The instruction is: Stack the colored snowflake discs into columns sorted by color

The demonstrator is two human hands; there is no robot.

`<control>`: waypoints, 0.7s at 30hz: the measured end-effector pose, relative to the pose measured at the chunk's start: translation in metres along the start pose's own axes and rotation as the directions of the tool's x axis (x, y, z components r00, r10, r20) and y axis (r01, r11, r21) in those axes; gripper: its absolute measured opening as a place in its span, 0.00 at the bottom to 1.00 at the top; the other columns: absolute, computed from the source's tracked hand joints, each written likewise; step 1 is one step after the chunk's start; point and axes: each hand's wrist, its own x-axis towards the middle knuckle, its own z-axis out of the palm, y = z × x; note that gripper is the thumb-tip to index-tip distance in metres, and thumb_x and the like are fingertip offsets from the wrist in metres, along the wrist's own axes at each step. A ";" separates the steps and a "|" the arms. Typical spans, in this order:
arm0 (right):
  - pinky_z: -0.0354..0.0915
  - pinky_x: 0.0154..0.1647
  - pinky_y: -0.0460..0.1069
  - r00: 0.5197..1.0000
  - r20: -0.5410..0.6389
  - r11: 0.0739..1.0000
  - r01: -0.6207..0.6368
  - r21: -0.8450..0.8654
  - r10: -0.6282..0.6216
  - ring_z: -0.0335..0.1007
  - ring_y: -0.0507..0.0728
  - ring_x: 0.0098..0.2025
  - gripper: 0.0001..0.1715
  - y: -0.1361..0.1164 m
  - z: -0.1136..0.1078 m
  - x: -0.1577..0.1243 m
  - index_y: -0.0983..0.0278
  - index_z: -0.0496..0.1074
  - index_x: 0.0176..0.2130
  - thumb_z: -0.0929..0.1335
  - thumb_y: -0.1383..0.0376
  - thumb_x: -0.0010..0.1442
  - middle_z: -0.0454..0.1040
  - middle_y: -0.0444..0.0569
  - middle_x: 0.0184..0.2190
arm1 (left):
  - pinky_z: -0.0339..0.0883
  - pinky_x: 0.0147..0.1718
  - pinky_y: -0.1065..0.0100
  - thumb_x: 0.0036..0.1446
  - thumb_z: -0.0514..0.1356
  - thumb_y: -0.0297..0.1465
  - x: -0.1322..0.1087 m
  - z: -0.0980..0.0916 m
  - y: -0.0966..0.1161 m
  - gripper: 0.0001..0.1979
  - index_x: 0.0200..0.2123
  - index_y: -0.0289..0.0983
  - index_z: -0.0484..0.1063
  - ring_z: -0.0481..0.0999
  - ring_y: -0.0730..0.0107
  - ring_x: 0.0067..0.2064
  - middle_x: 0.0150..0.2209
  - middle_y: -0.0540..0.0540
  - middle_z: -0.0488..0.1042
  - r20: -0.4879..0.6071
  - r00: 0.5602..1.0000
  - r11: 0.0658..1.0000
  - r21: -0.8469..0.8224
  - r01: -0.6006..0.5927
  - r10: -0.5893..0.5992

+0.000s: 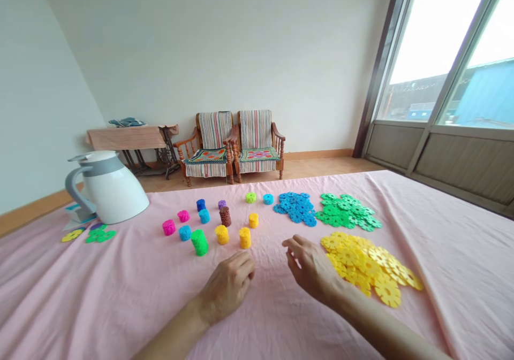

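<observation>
My left hand (228, 285) rests on the pink cloth (120, 290) with its fingers curled under, just below a yellow stack (244, 237) of plastic discs; nothing shows in it. My right hand (311, 266) hovers beside a pile of yellow flower-shaped discs (371, 266), fingers loosely bent and apart, holding nothing. Several short stacks stand ahead of my hands: green (199, 242), yellow (221, 234), brown (225, 216), pink (169, 227) and blue (184, 232).
A blue disc pile (296, 207) and a green disc pile (347, 211) lie further back. A white jug (110, 186) stands at the left with a few loose discs (98, 234) near it. Two wooden chairs (233, 146) and a side table (128, 135) stand by the wall.
</observation>
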 end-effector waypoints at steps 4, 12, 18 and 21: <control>0.60 0.43 0.49 0.995 -0.051 0.984 -0.096 -0.147 0.090 0.68 0.56 0.40 0.16 0.036 -0.014 -0.005 0.66 0.71 0.45 0.60 0.72 0.59 0.72 0.52 0.39 | 0.59 0.32 0.71 0.49 0.48 0.14 -0.001 0.001 -0.003 0.12 0.26 0.37 0.61 0.66 0.70 0.34 0.30 0.50 0.66 -0.027 1.000 1.000 -0.003 0.002 -0.002; 0.58 0.45 0.58 0.982 -0.096 0.949 -0.181 -0.257 0.161 0.66 0.64 0.45 0.19 0.076 -0.034 -0.019 0.66 0.70 0.49 0.63 0.64 0.59 0.73 0.56 0.42 | 0.59 0.33 0.71 0.48 0.48 0.14 -0.003 0.004 -0.002 0.13 0.27 0.37 0.61 0.66 0.70 0.35 0.31 0.50 0.66 -0.028 1.000 1.000 0.019 -0.012 0.012; 0.61 0.47 0.57 0.992 -0.056 0.966 -0.124 -0.225 0.115 0.68 0.62 0.46 0.21 0.099 -0.025 -0.025 0.63 0.70 0.49 0.61 0.58 0.61 0.74 0.55 0.45 | 0.60 0.33 0.69 0.45 0.50 0.14 -0.006 0.002 0.001 0.13 0.28 0.38 0.62 0.66 0.69 0.35 0.32 0.50 0.67 0.034 0.999 0.999 0.026 -0.038 0.037; 0.62 0.47 0.57 0.998 -0.033 0.979 -0.064 -0.192 0.059 0.69 0.62 0.46 0.19 0.110 -0.021 -0.021 0.62 0.71 0.47 0.60 0.58 0.62 0.74 0.55 0.45 | 0.60 0.33 0.69 0.45 0.50 0.13 -0.007 0.001 0.002 0.14 0.29 0.38 0.61 0.66 0.69 0.35 0.32 0.50 0.68 0.038 0.999 1.000 0.009 -0.021 0.020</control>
